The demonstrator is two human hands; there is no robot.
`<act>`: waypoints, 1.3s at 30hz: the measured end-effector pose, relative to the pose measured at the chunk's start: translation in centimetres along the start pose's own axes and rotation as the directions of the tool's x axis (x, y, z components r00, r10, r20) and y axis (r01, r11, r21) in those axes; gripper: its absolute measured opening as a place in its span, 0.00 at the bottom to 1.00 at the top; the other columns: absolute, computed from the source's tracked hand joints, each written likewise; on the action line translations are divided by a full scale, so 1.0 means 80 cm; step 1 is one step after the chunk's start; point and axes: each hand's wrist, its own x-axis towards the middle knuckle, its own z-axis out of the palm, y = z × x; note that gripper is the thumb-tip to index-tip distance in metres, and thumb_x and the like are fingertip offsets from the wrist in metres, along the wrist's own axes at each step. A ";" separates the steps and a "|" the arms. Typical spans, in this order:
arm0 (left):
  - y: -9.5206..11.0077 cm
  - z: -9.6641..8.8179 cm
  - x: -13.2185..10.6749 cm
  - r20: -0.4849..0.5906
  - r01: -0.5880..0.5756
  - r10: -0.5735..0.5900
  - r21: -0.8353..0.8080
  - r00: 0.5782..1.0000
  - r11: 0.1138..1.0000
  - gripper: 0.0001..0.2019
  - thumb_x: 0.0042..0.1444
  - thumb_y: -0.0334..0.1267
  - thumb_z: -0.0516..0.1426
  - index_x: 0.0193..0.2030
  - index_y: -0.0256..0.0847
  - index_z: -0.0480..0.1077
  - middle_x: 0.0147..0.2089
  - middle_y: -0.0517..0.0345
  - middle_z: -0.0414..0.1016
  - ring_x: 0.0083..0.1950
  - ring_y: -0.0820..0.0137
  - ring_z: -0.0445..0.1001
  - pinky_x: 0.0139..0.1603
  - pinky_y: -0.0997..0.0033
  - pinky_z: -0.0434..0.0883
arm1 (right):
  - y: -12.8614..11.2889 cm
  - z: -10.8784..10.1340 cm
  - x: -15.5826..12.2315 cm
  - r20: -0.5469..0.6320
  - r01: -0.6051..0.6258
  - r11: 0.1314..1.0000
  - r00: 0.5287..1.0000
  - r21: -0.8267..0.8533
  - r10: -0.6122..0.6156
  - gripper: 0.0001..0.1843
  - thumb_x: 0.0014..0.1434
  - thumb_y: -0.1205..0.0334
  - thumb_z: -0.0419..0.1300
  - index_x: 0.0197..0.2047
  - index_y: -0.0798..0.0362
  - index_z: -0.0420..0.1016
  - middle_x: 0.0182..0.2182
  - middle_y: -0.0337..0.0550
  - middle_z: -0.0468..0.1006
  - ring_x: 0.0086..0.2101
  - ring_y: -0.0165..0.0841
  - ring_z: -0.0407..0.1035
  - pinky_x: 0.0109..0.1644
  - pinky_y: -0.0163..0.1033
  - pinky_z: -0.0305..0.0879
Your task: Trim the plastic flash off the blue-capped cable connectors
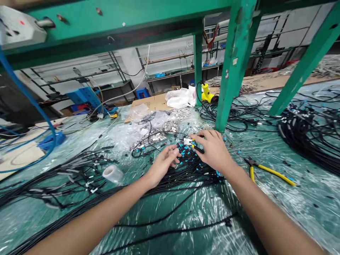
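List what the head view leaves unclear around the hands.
Head view only:
Small white piece: right hand covers part of it.
Blue cable ends: too small and tangled to count; left hand covers some.
White power strip: cut off by the top-left edge.

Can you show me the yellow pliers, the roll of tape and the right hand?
yellow-handled pliers (271, 170), head view, on the longer yellow handle
roll of clear tape (113, 174), head view, on the roll's outer side
right hand (214, 150), head view, on the back of the hand
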 end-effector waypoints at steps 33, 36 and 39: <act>-0.044 0.037 -0.128 0.315 -0.199 -0.099 0.782 0.944 0.590 0.11 0.61 0.45 0.53 0.45 0.44 0.67 0.47 0.55 0.69 0.49 0.61 0.70 0.47 0.60 0.67 | 0.033 -0.016 0.004 -0.263 -0.328 0.942 0.917 -0.066 0.300 0.23 0.58 0.56 0.60 0.58 0.43 0.71 0.46 0.46 0.70 0.48 0.43 0.62 0.54 0.48 0.56; -0.042 0.039 -0.148 0.347 -0.205 -0.155 0.799 0.925 0.565 0.09 0.60 0.41 0.54 0.46 0.45 0.67 0.49 0.55 0.69 0.51 0.60 0.69 0.49 0.58 0.68 | 0.036 -0.020 0.005 -0.287 -0.327 0.944 0.909 -0.046 0.301 0.24 0.57 0.56 0.61 0.57 0.43 0.71 0.45 0.47 0.71 0.47 0.43 0.63 0.54 0.48 0.56; -0.046 0.044 -0.157 0.350 -0.209 -0.185 0.826 0.918 0.523 0.10 0.64 0.36 0.46 0.43 0.43 0.67 0.49 0.53 0.70 0.50 0.60 0.69 0.49 0.58 0.68 | 0.038 -0.024 0.005 -0.310 -0.331 0.943 0.901 -0.034 0.305 0.24 0.57 0.55 0.62 0.57 0.43 0.72 0.45 0.47 0.71 0.47 0.43 0.63 0.53 0.49 0.56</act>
